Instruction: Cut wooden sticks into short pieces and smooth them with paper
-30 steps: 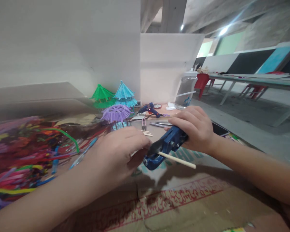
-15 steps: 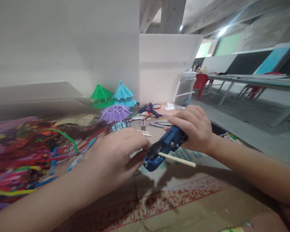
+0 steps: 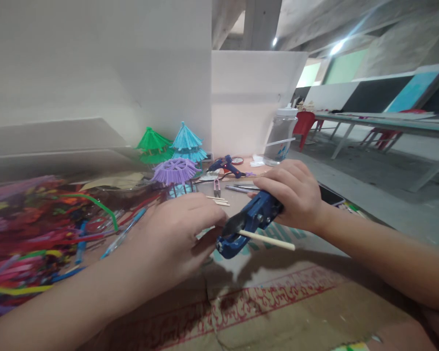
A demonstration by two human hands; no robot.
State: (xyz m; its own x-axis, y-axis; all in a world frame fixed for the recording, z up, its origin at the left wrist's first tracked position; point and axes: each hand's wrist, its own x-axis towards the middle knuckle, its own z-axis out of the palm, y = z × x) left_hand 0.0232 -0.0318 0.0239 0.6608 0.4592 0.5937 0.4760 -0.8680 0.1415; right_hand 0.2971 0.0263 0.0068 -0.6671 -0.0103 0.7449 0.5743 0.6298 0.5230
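Observation:
My right hand point(image 3: 290, 195) is wrapped round the handles of a blue hand cutter point(image 3: 257, 214) with a dark blade. A thin pale wooden stick point(image 3: 272, 240) lies across the cutter's jaws, its free end pointing to the lower right. Beside the jaws, my left hand point(image 3: 184, 231) is closed, thumb and fingers pinching the stick's other end, which the fingers mostly hide. Several short wooden sticks point(image 3: 218, 201) lie on the cardboard point(image 3: 295, 302) behind the hands.
Pipe-cleaner roofs in green point(image 3: 151, 144), blue point(image 3: 186, 139) and purple point(image 3: 176, 171) stand at the back. A glue gun point(image 3: 226, 166), small snips point(image 3: 217, 187) and a water bottle point(image 3: 280, 136) are further right. Colourful pipe cleaners point(image 3: 25, 234) and a blue pen point(image 3: 124, 233) lie at left.

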